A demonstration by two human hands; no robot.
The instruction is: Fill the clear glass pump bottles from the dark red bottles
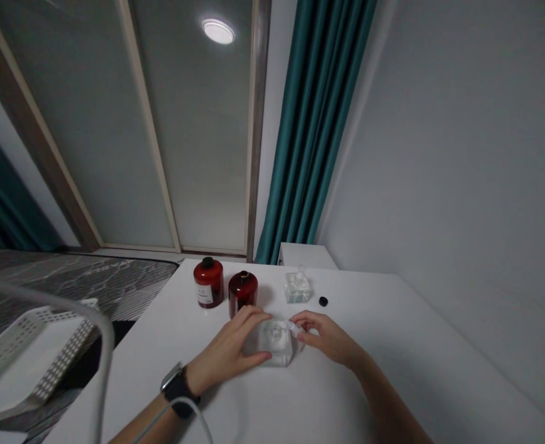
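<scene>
On the white table (346, 382) stands a squarish clear glass bottle (276, 338) with an uncovered round neck. My left hand (230, 345), with a watch at its wrist, steadies this bottle, fingers at its far side and thumb at its near side. Just right of it, the fingers of my right hand (328, 336) pinch a small clear, whitish piece (295, 328) like a glass stopper; its exact shape is partly hidden. Behind my left hand is a dark red bottle (243, 288) without a cap.
Another red bottle (208, 283) with a black cap and white label stands at the back left. A second clear glass bottle (297, 287) and a small black cap (323, 301) lie farther right. A white basket (36, 351) sits low left; a pale cable (105, 357) crosses the foreground.
</scene>
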